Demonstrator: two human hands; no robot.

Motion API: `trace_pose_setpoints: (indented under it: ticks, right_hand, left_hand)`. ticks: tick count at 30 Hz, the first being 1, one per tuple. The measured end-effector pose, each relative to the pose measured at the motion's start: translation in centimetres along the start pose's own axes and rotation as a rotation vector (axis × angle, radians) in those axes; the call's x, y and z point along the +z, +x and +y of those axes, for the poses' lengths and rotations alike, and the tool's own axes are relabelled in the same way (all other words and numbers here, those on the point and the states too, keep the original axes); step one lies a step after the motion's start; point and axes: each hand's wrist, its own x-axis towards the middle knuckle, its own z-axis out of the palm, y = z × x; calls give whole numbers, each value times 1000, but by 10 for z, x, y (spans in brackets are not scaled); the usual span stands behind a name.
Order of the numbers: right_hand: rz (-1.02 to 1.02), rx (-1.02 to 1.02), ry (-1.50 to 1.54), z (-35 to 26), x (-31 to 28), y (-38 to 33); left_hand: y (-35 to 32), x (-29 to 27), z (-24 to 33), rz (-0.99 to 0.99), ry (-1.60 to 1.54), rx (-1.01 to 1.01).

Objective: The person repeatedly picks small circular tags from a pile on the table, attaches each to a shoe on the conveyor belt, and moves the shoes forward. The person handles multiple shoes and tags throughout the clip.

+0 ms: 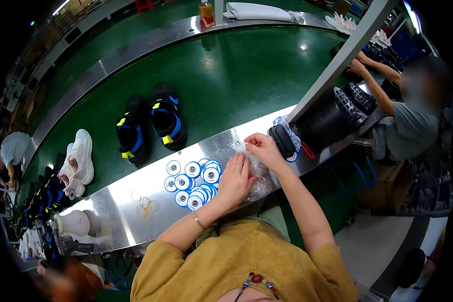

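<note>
My left hand (236, 177) lies flat with its fingers stretched out over a heap of thin clear plastic strands (259, 188) on the metal edge of the bench. Just beyond it, my right hand (263, 150) pinches at wispy clear plastic strands (235, 146) between thumb and forefinger. Beside my left wrist, several round white tags with blue rims (181, 182) lie loose and overlapping. A black zipped case (282, 141) rests to the right of my right hand, with a red-handled tool (307, 151) next to it.
A black-and-blue pair of sneakers (166, 121) stands on the green belt (226, 80), white sneakers (79, 163) farther left. Yellow rubber bands (147, 206) and a tape gun (75, 245) lie leftward. A slanted grey post (337, 63) rises at right, near a co-worker (407, 126) handling shoes.
</note>
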Motion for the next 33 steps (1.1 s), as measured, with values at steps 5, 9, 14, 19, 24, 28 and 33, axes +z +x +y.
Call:
trace_pose_setpoints:
  ticks: [5,9,14,19,24,28,33]
  right_hand:
    - [-46,38,170,-8,0,-5]
    - [-51,41,125,-15,-8,-2]
    - [-17,24,102,-8,-5,0]
    - [47,-104,-43,-1,-2,2]
    - [166,-183,58,9,8,9]
    - [312,-170,220,1,15,19]
    - [394,-266,396,-31,7,29]
  left_hand:
    - [-4,-3,6,6,26,8]
    - [1,0,11,1,21,6]
    - [1,0,9,-28,27,9]
    - [-1,1,7,-54,12,17]
    - [-1,4,5,-84,-42,18]
    - [-1,7,3,-80,-72,18]
    - [2,8,4,-93,-89,20]
